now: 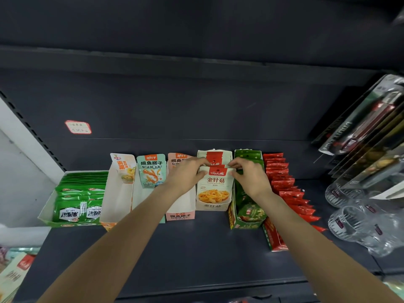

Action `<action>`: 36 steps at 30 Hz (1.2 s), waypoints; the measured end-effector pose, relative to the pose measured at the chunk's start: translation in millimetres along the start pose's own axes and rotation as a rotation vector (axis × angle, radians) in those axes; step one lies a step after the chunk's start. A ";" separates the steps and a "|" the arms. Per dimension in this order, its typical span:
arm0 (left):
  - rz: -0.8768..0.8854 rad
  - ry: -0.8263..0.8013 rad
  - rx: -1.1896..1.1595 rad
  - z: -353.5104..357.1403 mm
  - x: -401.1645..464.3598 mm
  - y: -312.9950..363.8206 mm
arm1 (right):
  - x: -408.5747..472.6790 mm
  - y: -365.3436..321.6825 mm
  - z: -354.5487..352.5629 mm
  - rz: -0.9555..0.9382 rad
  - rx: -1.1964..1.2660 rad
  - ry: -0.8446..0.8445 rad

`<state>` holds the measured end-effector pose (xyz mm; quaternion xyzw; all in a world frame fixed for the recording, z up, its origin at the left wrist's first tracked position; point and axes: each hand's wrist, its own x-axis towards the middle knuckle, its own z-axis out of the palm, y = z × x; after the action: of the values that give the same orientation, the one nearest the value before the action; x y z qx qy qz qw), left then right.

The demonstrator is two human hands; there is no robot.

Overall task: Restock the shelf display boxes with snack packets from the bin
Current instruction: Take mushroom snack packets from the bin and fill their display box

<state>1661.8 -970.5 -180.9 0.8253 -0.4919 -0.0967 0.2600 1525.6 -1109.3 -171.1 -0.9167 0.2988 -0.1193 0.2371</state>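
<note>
Snack packets (214, 186) of needle mushroom stand upright in a white display box (213, 207) at the middle of a dark shelf (196, 248), seen from the head camera. The left hand (185, 173) and right hand (251, 178) pinch the top corners of the front packet, thumbs in front and fingers (237, 164) curled behind, apparently to square it up facing outward. Left of that box sit a pink box (180, 215), a teal packet (150, 171) and a yellow packet (123, 168) in near-empty boxes, then a full tray of green packets (80, 193). Right of it stand a green box (249, 213) and a row of red packets (284, 182), with clear glasses (349, 221) beyond. The supply bin cannot be identified here.
</note>
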 end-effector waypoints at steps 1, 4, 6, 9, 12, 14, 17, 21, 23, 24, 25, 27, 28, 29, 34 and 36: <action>0.006 0.008 0.012 -0.8 -0.4 0.8 | -0.8 -1.8 -1.0 0.000 -0.002 -0.003; 0.013 0.059 0.031 -5.6 -5.4 -1.4 | -6.6 -9.7 -3.2 -0.025 -0.024 0.019; 0.007 0.090 0.044 -11.1 -11.3 -5.2 | -13.8 -18.3 -2.4 -0.049 -0.028 0.050; -0.005 0.140 0.052 -21.2 -24.9 -11.8 | -27.5 -36.7 5.2 -0.072 0.003 0.074; 0.004 0.208 0.090 -32.1 -48.0 -16.9 | -43.1 -58.8 18.5 -0.076 0.058 0.079; 0.003 0.246 0.123 -38.7 -70.2 -19.1 | -55.4 -75.4 28.0 -0.082 0.086 0.081; -0.005 0.293 0.117 -45.5 -110.1 -26.6 | -78.2 -101.7 42.2 -0.106 0.119 0.058; -0.108 0.269 0.079 -45.4 -173.2 -47.9 | -116.1 -128.8 69.7 -0.131 0.115 -0.016; -0.183 0.218 0.053 -44.0 -207.3 -62.9 | -135.8 -141.5 85.9 -0.130 0.095 -0.102; -0.228 0.187 0.032 -44.2 -224.4 -70.5 | -145.5 -148.3 94.0 -0.135 0.085 -0.148; -0.274 0.157 0.017 -45.1 -241.2 -78.1 | -154.7 -155.1 102.7 -0.142 0.077 -0.190; -0.346 0.132 -0.012 -47.4 -275.0 -94.8 | -172.5 -169.8 121.3 -0.160 0.089 -0.254; -0.376 0.134 -0.035 -48.9 -292.8 -103.5 | -181.0 -178.3 131.4 -0.169 0.097 -0.288; -0.405 0.138 -0.052 -51.1 -310.8 -112.4 | -188.8 -187.4 141.4 -0.177 0.104 -0.323; -0.559 0.118 -0.106 -74.4 -385.3 -168.6 | -213.8 -243.8 194.0 -0.203 0.138 -0.452; -0.606 0.132 -0.105 -86.5 -408.3 -198.2 | -218.1 -270.6 219.7 -0.222 0.131 -0.489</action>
<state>1645.7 -514.0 -250.9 0.9242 -0.1997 -0.1414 0.2932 1564.8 -705.8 -239.7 -0.9281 0.1220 0.0610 0.3465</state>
